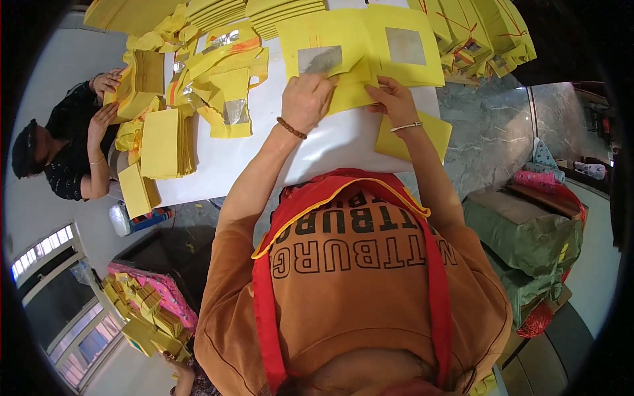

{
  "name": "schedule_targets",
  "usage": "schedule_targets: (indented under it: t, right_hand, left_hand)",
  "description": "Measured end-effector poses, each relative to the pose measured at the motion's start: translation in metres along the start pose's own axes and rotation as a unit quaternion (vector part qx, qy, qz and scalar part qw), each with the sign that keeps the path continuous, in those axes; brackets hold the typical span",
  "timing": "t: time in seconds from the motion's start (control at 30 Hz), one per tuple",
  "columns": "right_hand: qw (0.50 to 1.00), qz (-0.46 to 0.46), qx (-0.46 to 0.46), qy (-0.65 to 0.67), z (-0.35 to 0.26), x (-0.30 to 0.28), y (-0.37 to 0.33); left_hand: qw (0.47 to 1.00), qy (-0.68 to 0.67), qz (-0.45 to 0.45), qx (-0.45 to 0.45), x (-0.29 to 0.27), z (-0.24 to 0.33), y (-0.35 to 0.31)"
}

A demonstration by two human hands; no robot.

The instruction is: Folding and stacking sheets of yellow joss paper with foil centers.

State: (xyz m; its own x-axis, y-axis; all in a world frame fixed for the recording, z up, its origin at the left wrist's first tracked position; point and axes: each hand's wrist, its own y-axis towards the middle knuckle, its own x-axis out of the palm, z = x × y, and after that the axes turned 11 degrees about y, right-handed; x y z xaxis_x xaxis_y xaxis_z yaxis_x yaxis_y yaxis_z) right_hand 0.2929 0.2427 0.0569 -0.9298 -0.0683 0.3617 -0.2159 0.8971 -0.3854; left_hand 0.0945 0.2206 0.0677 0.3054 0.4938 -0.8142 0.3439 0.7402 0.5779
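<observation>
both hands [307, 103] [397, 105] on yellow paper [350, 92]

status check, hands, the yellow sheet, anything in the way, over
Left hand, right hand: both at yellow sheet. Sheet partly raised between them. Another yellow piece below right forearm, apparently not in the way.

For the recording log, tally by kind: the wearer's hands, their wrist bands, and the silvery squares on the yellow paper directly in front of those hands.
Hands, left hand and right hand: 2
Brown beaded bracelet: 1
Silvery bangle: 1
Silvery squares on the yellow paper: 2
Total: 6
</observation>
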Motion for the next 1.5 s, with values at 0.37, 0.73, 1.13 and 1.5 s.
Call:
schedule_targets:
  t: [0.37, 0.73, 1.13, 1.5]
  right_hand:
    - [0.994, -0.017, -0.025, 0.103, -0.005, 0.014, -0.001]
    - [0.993, 0.037, -0.089, 0.074, -0.011, -0.013, 0.010]
    - [0.913, 0.058, -0.248, -0.318, 0.014, -0.018, 0.007]
    - [0.979, 0.038, -0.142, -0.139, -0.005, -0.015, 0.007]
  left_hand:
    - [0.996, -0.046, -0.068, -0.031, 0.000, 0.017, -0.008]
    - [0.966, -0.141, -0.068, -0.208, 0.009, -0.002, -0.008]
    - [0.988, -0.136, -0.073, -0.032, 0.020, 0.002, -0.008]
    - [0.991, -0.029, -0.124, 0.044, 0.013, 0.003, -0.001]
